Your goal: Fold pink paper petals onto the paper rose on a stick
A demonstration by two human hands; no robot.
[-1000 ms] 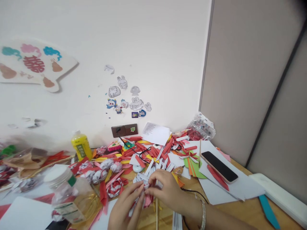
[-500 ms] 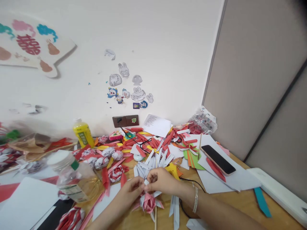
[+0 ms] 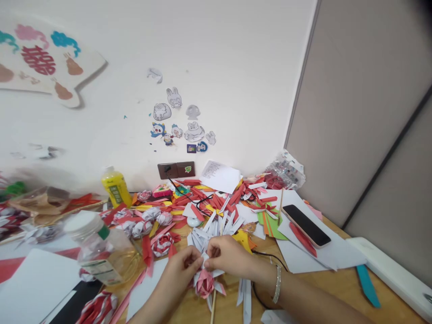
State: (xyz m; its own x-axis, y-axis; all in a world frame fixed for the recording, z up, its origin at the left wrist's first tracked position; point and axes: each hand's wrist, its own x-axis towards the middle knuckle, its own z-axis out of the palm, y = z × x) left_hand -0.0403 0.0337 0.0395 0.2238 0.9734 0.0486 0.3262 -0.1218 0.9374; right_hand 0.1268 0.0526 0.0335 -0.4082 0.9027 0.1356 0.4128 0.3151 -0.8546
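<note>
My left hand (image 3: 185, 266) and my right hand (image 3: 225, 255) meet at the front middle of the table. Both pinch a white folded paper petal (image 3: 204, 258) between thumbs and fingers. Just below it is a paper flower (image 3: 204, 283) with a pink centre and white and pink pointed petals, touching or close to my fingers. A thin wooden stick (image 3: 213, 308) runs from the flower toward the table's front edge. White folded paper strips (image 3: 202, 237) lie right behind my hands. A yellow tool (image 3: 243, 239) with a black cable rests by my right hand, partly hidden.
A clear jar (image 3: 101, 252) with a white lid and a yellow bottle (image 3: 116, 186) stand on the left. Red folded strips (image 3: 202, 198) cover the table's back. A phone (image 3: 306, 225) lies on white sheets at right, near a long white bar (image 3: 391, 274).
The flower and its stick have tilted and shifted slightly left. My hands stay together at the white petal, with small finger movements.
</note>
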